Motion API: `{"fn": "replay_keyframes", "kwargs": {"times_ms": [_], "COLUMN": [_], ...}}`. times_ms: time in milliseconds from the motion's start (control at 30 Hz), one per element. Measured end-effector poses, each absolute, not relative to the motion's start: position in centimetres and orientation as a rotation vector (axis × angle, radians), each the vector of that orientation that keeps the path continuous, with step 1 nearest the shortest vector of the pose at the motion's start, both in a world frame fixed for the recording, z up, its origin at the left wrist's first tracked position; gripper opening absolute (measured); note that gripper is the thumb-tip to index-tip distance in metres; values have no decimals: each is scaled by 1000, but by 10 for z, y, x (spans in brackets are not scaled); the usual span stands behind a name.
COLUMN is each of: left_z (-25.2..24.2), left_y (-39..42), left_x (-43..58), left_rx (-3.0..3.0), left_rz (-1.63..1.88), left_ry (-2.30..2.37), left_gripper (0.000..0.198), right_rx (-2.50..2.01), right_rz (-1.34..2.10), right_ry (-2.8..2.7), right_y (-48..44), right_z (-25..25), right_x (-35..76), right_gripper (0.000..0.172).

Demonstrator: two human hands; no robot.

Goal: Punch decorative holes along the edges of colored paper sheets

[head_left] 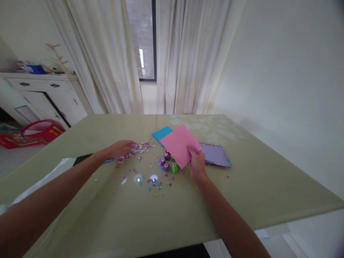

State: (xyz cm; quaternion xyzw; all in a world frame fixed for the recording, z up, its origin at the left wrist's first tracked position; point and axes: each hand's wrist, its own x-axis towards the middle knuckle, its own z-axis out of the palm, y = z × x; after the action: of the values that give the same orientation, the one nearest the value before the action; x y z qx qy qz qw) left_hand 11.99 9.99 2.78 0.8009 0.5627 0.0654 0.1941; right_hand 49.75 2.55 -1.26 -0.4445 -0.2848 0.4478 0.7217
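My right hand (197, 163) pinches a pink sheet of paper (179, 144) by its near corner and holds it tilted above the table (252, 182). Under the sheet's edge sit small purple punches (164, 163) and a green punch (175, 167). My left hand (121, 147) lies palm down on a pile of coloured paper confetti (138, 148), fingers stretched toward it. More confetti is scattered across the table between my hands. A blue sheet (160, 133) lies behind the pink one.
A stack of purple and other coloured sheets (216, 155) lies just right of my right hand. A white cabinet (45, 95) and a red bag (34, 133) stand at the left. Curtains (107, 53) and a window are behind the table.
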Motion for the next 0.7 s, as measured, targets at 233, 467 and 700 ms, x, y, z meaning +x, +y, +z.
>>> {"fn": "replay_keyframes", "kwargs": {"times_ms": [233,467,700], "left_z": [-6,4,40], "left_y": [69,60,59], "left_x": [152,136,29], "left_rx": [2278,2215,2163], "left_rz": [217,377,262], "left_ry": [1449,1453,1834], "left_gripper": [109,118,130], "right_rx": [-1022,-1042,-1011], "right_rz": [985,997,1038], "right_ry": [-575,-521,-458], "right_y": [31,35,34], "right_z": [-17,-17,-13], "right_x": [499,505,503], "right_gripper": [31,33,33]}}
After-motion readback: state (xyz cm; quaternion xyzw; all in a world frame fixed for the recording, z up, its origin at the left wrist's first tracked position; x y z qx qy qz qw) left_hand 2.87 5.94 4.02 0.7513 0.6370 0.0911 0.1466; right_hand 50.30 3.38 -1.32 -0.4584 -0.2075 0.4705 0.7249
